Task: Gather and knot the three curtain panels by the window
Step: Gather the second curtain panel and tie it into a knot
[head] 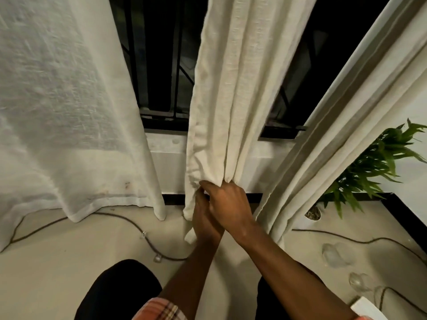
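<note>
Three cream curtain panels hang before a dark window. The left curtain panel (60, 116) is spread wide and reaches the floor. The middle curtain panel (227, 88) is bunched into folds near its lower end. My right hand (231, 204) grips that bunch from the front, fingers curled into the folds. Partly hidden under it, my left hand (203, 225) holds the same panel's left edge, whose tail hangs below. The right curtain panel (342, 139) hangs slanted and loose, touched by neither hand.
A barred window (161, 65) sits above a white sill. A green potted plant (372, 167) stands on the floor at the right. A dark cable (136, 227) with clear bulbs (335, 252) snakes across the floor near my knees.
</note>
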`<state>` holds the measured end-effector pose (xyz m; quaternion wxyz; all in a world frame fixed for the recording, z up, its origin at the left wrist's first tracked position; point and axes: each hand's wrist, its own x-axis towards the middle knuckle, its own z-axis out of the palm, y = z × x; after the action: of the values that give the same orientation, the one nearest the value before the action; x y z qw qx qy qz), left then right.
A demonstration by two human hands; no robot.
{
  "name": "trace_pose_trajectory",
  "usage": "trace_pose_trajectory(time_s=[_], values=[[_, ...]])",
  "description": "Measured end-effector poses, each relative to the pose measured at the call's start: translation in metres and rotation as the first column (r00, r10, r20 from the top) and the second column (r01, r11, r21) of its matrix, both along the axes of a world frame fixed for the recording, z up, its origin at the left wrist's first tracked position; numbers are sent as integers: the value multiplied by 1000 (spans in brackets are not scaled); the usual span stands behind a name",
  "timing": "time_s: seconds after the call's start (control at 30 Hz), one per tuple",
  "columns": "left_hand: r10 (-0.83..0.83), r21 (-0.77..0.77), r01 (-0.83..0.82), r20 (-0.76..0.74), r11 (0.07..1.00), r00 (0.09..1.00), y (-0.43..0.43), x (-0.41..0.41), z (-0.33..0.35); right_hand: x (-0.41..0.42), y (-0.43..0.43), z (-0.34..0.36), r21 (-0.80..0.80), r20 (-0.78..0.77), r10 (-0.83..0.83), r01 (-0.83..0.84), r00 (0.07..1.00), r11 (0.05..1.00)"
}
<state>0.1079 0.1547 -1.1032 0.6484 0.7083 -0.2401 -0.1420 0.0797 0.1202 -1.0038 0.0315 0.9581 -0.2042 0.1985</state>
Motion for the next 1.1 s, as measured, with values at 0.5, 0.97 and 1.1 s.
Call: trace_pose_trajectory(time_s=[0.5, 0.97, 1.1], values=[[6, 394, -64, 146, 917, 989, 5, -43, -124, -24, 6, -172, -40, -151, -137, 133, 979, 990], [116, 342, -182, 205, 922, 972, -10, -16, -100, -21, -5, -137, 91, 129, -146, 135, 981, 987], [64, 384, -162, 255, 909, 965, -6, -25, -89, -23, -10, -151, 105, 64, -170, 163, 983, 981]])
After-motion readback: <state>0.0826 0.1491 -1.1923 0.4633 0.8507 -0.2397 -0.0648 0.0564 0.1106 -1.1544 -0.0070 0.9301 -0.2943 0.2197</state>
